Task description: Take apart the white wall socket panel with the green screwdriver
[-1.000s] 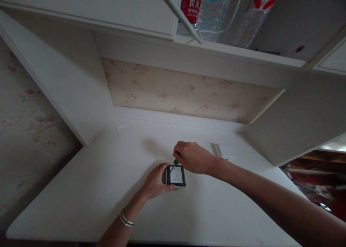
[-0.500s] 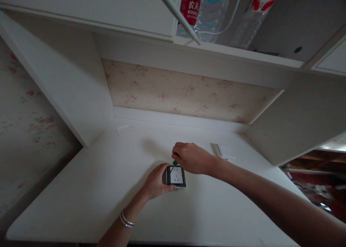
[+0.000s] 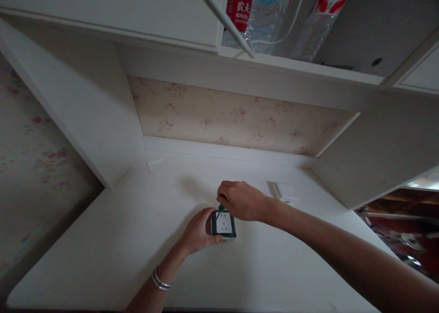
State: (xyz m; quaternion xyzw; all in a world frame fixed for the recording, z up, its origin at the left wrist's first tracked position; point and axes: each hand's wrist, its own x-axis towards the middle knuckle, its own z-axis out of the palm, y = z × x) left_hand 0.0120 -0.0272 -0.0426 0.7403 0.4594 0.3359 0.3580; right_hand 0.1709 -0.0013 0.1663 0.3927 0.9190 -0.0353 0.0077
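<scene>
Dim white counter, socket between my hands: left fingers half-wrap its left side, right fingers, curled round a green screwdriver, slant the shaft down-left toward it.

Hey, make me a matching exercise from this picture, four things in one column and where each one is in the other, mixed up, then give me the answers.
Things
1. white square socket in a black frame
2. green-handled metal screwdriver
3. round silver metal bracelets
4. clear plastic bottles with red-and-white labels

Places
A. around the left wrist
B. on the open white cabinet shelf overhead
C. held by the left hand
D. in the grip of the right hand

Right pairs: 1-C, 2-D, 3-A, 4-B
</scene>
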